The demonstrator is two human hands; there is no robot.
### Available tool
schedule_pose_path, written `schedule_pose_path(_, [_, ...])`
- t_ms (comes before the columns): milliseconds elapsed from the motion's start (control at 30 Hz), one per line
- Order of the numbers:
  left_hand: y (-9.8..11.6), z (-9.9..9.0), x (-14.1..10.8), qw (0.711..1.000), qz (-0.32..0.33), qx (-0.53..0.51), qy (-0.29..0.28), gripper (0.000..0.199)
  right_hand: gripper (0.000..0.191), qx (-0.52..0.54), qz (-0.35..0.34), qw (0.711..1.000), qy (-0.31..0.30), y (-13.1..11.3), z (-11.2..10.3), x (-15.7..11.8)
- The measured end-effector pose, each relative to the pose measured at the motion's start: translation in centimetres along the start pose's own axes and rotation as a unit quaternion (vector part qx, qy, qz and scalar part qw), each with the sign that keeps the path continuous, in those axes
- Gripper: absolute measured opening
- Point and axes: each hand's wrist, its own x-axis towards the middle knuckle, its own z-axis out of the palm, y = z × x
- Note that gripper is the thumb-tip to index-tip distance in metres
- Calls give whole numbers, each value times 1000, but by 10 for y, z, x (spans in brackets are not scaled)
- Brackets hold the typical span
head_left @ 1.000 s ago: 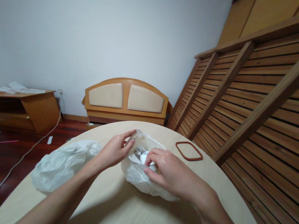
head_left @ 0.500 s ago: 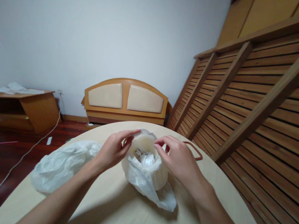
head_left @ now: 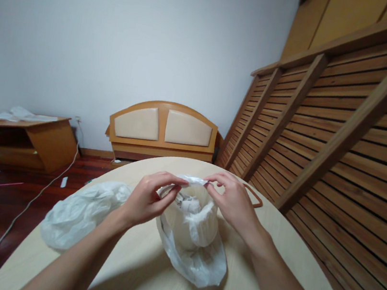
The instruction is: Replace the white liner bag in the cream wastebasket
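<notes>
In the head view a small cream bin stands on the table, partly covered by a thin white plastic bag. The bag hangs loosely down its near side and lies in folds over its rim. Crumpled white scraps show inside. At the far rim, my left hand pinches the bag's edge between thumb and fingers. My right hand grips the same edge a little to the right, so a short strip stretches between both hands.
Another crumpled white plastic bag lies left on the round table. Behind my right hand is a brown loop-shaped handle. A slatted wooden frame leans at the right. A cable trails across the floor.
Both hands have come closer together at the far rim and taken hold of the bag's edge. At the near side, the bag has slipped lower, uncovering more of the bin.
</notes>
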Motion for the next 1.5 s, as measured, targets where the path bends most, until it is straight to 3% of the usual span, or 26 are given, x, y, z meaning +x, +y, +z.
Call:
schedule_pose_path(233, [-6,3,-1,998,-57,23,-3,22,15,-5,9,1000,25,-4,-12,4])
schedule_pose_path(400, [-8,3,-2,999,-50,-1,17,21,17,13,-11,999,34,-13,-17,3])
schedule_pose_path(533, [3,2,-3,998,-45,-19,32,20,17,15,-45,999,4,-22,-18,1])
schedule_pose_path(767, [15,1,-2,992,-107,-61,-3,22,13,7,-105,993,-55,-30,-16,-1])
schedule_pose_path(1100, [13,2,3,999,-35,-8,-35,12,4,17,-110,991,-76,-39,-15,-3])
schedule_pose_path(1300, [8,4,2,994,-104,-40,-12,12,10,8,-89,992,-92,-29,-13,-2])
schedule_pose_path(1500, [4,3,1,981,-155,-88,75,14,10,-22,-57,995,-83,-17,-12,-2])
